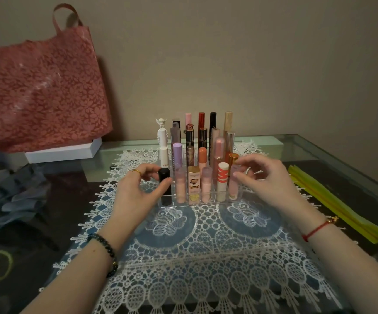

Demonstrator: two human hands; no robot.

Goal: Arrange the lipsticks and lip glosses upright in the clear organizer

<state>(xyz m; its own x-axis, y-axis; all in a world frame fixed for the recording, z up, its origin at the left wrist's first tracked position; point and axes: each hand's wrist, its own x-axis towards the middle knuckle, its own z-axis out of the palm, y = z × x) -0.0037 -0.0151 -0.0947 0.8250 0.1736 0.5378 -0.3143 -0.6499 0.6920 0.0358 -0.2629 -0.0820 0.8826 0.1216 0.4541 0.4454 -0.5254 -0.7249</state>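
Left hand (136, 191) is gripping the black cylindrical lipstick tube (165, 184), with the thumb on the near side and fingers curling round the back. The tube is standing upright, long axis vertical and cap up, in the front-left corner slot of the clear acrylic tiered organizer (210, 202).

Right hand (265, 177) is hovering at the organizer's front-right corner with fingers loosely curled. Its thumb tip is sitting at the pale pink gloss tube (233, 184); can't tell whether it's actually pinching it. That tube is also standing vertical, cap up.

The other lipsticks and glosses are all standing upright in rows that step up toward the wall. The white tube with red-orange stripes (222, 177) is sitting just left of the pale pink one.

The organizer is sitting at the far middle of the white lace mat (183, 257), which is lying on the glass table (319, 152). The near half of the mat is lying open between the forearms.

Yellow strips (333, 200) are running along the table's right edge, well apart from the organizer. A red floral bag (43, 91) is leaning on a white box (63, 150) at the far-left corner. Blue-grey fabric (13, 196) is crowding the left edge.
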